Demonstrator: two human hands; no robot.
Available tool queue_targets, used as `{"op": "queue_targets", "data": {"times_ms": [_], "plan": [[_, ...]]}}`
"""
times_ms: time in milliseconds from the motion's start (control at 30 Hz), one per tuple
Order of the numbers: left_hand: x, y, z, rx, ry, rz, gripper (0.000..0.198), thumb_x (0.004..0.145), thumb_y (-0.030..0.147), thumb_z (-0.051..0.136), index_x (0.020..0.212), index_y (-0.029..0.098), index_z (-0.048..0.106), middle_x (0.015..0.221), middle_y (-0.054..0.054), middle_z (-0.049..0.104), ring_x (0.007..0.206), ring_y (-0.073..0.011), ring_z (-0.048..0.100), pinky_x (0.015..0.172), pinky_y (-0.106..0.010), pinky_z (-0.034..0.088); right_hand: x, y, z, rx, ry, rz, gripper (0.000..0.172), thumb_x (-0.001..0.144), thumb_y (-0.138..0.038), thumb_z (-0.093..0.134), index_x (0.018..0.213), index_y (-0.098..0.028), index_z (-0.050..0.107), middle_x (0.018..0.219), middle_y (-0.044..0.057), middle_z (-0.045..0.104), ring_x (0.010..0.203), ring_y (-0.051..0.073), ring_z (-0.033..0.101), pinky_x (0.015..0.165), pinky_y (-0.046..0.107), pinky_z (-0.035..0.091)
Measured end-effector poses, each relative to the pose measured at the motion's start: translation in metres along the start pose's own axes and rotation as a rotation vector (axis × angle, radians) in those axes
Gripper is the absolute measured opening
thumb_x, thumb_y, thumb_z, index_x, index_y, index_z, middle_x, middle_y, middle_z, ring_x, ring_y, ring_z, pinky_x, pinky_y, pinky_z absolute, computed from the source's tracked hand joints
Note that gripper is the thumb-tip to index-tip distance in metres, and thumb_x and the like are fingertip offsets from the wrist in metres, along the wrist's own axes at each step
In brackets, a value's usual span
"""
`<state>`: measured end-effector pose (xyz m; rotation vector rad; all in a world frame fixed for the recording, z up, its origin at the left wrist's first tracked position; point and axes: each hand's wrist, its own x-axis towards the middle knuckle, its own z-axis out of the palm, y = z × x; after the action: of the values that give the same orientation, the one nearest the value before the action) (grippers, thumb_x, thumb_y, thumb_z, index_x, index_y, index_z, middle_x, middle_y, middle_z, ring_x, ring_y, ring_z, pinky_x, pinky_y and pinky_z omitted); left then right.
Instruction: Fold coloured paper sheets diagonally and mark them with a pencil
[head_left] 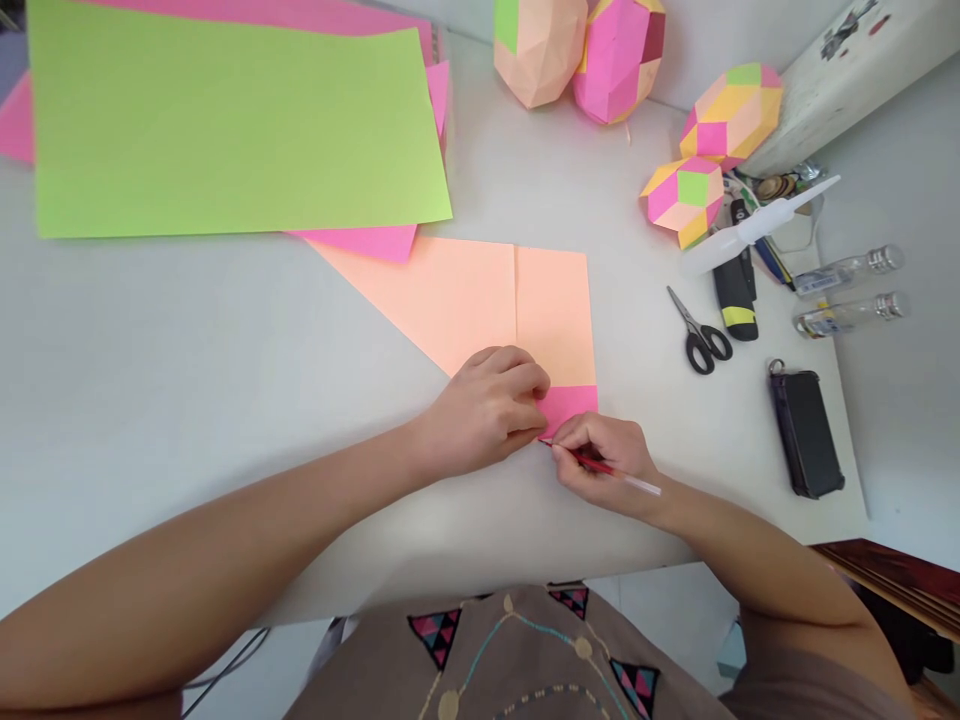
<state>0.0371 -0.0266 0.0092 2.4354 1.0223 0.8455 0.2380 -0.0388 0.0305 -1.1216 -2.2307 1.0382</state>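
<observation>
A folded peach paper sheet (491,295) lies on the white table (187,380), with a small pink paper piece (571,402) at its near right corner. My left hand (487,408) rests knuckles-up on the near edge of the peach sheet, fingers curled and pressing on the pink piece. My right hand (604,462) is closed in a pinch on a red pen (600,467). The pen's tip touches the near edge of the pink piece, just beside my left fingertips.
A large green sheet (225,120) over pink sheets (367,242) lies at the far left. Several coloured paper polyhedra (684,195) stand at the far right. Scissors (700,335), a black marker (735,295), two small bottles (847,295) and a dark case (806,430) lie right.
</observation>
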Motion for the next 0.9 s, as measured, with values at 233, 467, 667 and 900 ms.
{"op": "queue_targets", "data": {"times_ms": [233,467,667,900], "plan": [[0.0002,0.0001,0.0005,0.001,0.0,0.002,0.026,0.087,0.016,0.055,0.067,0.023,0.07,0.09,-0.004,0.064,0.095,-0.0206,0.052,0.08,-0.035,0.043,-0.0015,0.0012,-0.0008,0.003,-0.023,0.01,0.011,0.077,-0.016,0.054,0.069,-0.021,0.048,0.066,-0.002,0.063,0.054,0.009,0.058,0.048,0.019,0.042],[0.0002,0.0003,0.0004,-0.002,0.006,0.005,0.026,0.087,0.016,0.055,0.066,0.022,0.069,0.089,-0.004,0.063,0.094,-0.0208,0.052,0.079,-0.035,0.042,0.0002,0.0006,-0.0022,-0.016,-0.019,-0.025,0.013,0.077,-0.015,0.053,0.067,-0.021,0.048,0.065,-0.002,0.063,0.051,0.008,0.056,0.046,0.019,0.041],[0.0002,-0.0003,0.0002,-0.005,0.002,0.004,0.026,0.087,0.016,0.055,0.066,0.022,0.069,0.09,-0.004,0.063,0.096,-0.0209,0.052,0.08,-0.035,0.042,0.0,0.0006,-0.0014,-0.002,-0.007,-0.039,0.013,0.076,-0.014,0.054,0.067,-0.021,0.047,0.064,-0.002,0.063,0.051,0.008,0.056,0.046,0.019,0.041],[-0.0009,-0.0012,0.0014,0.002,0.016,0.011,0.025,0.086,0.016,0.056,0.066,0.022,0.07,0.089,-0.005,0.063,0.095,-0.0215,0.053,0.08,-0.035,0.042,0.0006,-0.0003,-0.0013,0.021,-0.007,-0.024,0.014,0.077,-0.014,0.055,0.067,-0.02,0.048,0.066,-0.001,0.064,0.051,0.008,0.056,0.046,0.019,0.041]]}}
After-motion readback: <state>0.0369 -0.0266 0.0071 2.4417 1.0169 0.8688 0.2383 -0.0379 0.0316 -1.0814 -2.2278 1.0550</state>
